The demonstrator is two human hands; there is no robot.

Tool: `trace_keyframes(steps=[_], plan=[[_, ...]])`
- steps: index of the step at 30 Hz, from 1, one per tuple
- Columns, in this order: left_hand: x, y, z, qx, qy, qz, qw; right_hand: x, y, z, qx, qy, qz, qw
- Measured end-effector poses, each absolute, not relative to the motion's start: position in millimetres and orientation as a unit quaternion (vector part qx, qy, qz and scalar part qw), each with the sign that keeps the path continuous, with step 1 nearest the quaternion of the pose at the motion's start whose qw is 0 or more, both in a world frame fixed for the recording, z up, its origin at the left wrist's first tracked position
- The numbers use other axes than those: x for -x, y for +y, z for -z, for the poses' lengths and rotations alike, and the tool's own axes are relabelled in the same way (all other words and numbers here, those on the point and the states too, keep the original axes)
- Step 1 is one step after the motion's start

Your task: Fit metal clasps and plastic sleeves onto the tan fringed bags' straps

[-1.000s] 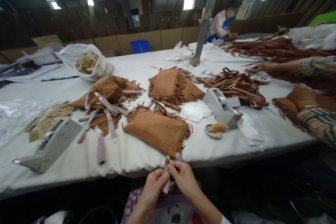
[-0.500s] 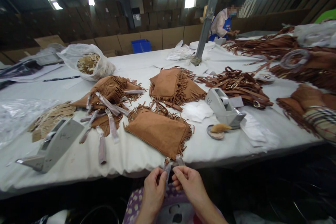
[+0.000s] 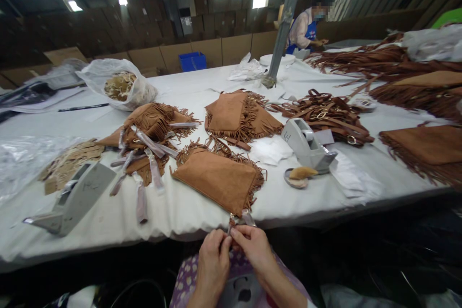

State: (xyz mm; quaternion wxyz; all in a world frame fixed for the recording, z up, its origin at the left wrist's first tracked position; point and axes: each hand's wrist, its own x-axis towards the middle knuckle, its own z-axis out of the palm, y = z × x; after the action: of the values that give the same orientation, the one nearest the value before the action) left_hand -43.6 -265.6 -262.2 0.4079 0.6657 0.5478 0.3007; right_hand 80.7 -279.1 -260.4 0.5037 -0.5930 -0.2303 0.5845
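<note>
Left hand: raised at the near table edge, wrist bent inward, thumb and fingers closed on the tassel.
Right hand: brought in from the right, its fingertips met with the left's; the tassel is pinched between thumb and forefinger.
Tassel: hung from the near corner of the brown bag; its lower part is hidden by the hands.
Brown bag: laid flat on the white cloth, just beyond the hands, fringed along its right end.
Left side: a tape dispenser is placed near the edge, with wrapped tassels spread between it and the bag.
Right side: another tape dispenser is set, backed by heaped straps.
Far side: more fringed bags are stacked; beyond them, the view is partly blocked by a metal post.
</note>
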Motion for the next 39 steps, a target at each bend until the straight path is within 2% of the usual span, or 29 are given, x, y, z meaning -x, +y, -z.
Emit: trace_keyframes(steps=[5, 10, 12, 16, 18, 26, 35, 39], plan=[[44.1, -262.4, 259.2, -0.659, 0.537, -0.303, 0.43, -80.7, -273.2, 261.5, 0.581, -0.24, -0.601, 0.494], [47.6, -259.9, 257.2, -0.589, 0.534, -0.289, 0.533, -79.4, -266.1, 255.6, 0.569, -0.248, -0.614, 0.487], [49.6, -259.9, 257.7, -0.528, 0.53, -0.291, 0.596, -79.0, -264.5, 252.3, 0.566, -0.256, -0.619, 0.481], [50.7, -260.0, 257.7, -0.35, 0.442, -0.248, 0.788, -77.8, -263.4, 249.3, 0.563, -0.266, -0.625, 0.471], [49.5, -259.5, 258.6, -0.309, 0.415, -0.232, 0.823, -76.8, -263.8, 250.6, 0.559, -0.27, -0.631, 0.465], [50.6, -260.7, 265.1, -0.292, 0.458, -0.291, 0.788, -71.0, -263.6, 265.0, 0.61, -0.338, -0.541, 0.47], [53.2, -259.9, 271.2, -0.236, 0.479, -0.313, 0.786, -67.2, -267.1, 265.5, 0.585, -0.323, -0.577, 0.471], [53.8, -259.8, 278.5, -0.281, 0.493, -0.301, 0.766, -67.7, -269.0, 271.1, 0.593, -0.339, -0.557, 0.472]])
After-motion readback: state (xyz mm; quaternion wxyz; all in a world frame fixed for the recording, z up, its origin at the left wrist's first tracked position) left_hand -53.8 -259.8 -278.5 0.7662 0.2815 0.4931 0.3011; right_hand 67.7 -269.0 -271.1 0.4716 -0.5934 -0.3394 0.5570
